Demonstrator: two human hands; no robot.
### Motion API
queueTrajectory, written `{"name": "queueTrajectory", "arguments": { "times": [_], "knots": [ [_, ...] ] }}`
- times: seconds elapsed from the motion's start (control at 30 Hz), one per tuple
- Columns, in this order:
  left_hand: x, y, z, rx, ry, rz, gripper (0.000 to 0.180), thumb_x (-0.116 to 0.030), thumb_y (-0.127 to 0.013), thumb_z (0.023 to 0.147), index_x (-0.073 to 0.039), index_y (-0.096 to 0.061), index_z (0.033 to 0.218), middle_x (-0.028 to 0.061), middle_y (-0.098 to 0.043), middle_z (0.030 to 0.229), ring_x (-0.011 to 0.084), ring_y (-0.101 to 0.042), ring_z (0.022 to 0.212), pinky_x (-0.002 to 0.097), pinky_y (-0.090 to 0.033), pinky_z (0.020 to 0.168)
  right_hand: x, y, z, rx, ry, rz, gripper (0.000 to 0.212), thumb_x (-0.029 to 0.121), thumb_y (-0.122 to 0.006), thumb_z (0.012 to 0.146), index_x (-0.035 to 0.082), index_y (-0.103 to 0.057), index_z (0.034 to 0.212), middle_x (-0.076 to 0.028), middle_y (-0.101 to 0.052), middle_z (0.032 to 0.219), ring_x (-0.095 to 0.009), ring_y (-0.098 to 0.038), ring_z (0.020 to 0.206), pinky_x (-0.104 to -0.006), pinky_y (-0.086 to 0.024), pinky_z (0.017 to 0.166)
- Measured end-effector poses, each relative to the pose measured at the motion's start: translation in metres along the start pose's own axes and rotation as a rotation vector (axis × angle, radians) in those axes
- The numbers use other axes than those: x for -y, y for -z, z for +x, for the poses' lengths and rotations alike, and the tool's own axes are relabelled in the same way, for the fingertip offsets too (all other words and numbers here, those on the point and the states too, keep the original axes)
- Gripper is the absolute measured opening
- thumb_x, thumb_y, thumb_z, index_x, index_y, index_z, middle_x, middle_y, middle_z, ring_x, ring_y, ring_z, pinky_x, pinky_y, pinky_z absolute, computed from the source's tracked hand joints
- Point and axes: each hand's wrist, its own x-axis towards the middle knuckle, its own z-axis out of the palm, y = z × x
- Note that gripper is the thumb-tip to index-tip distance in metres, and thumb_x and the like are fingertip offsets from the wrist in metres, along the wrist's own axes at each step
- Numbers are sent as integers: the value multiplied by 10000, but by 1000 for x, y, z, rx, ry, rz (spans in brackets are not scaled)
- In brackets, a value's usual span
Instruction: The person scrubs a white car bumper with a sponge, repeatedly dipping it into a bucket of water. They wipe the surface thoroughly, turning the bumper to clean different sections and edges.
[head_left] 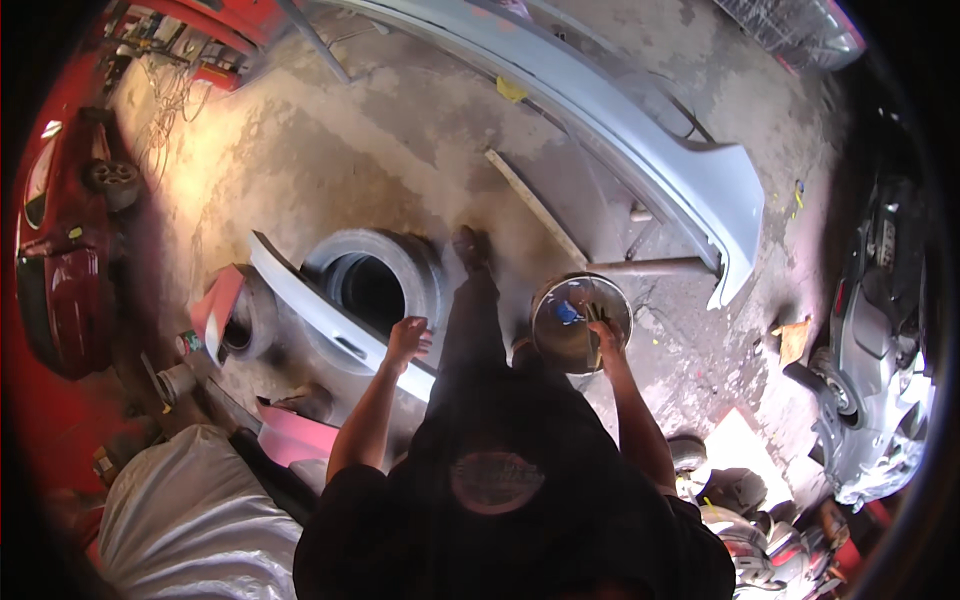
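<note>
My left hand (408,343) hangs with loosely bent fingers, holding nothing I can see. Just beside it runs a long pale car trim panel (320,318) with a dark slot, lying across a stack of tires (358,252). My right hand (606,342) is closed over a round drum (556,345) with a metal rim. A thin dark object shows at its fingers; its kind is too small to tell. On the drum top lies a crumpled blue thing (569,312), next to that hand.
Ahead, a large light-blue bumper (640,130) rests on a stand (655,267). A wooden strip (535,205) lies on the floor. Cars stand left (75,250) and right (868,365). Plastic sheeting (200,520) covers something at lower left; assorted clutter (765,530) lies lower right.
</note>
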Motion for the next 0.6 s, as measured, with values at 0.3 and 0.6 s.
{"name": "queueTrajectory", "arguments": {
  "times": [0.3,0.6],
  "knots": [
    [9,101,54,-81,86,-316,478,-399,-573,1064,-32,-567,1369,222,-693,1104,330,-737,903,471,-646,756,68,-196,155,167,-84,-405,735,499,-735,839,-64,-656,1305,-207,-569,1491,-286,-522,1402,-382,-440,1102],
    [0,149,6,-327,125,-715,459,-357,-612,1058,-2,-569,1345,188,-685,1095,298,-731,907,409,-640,738,204,-384,253,429,178,-422,508,456,-664,876,23,-668,1141,-86,-617,1113,-186,-567,1053,-317,-456,919]
  ]
}}
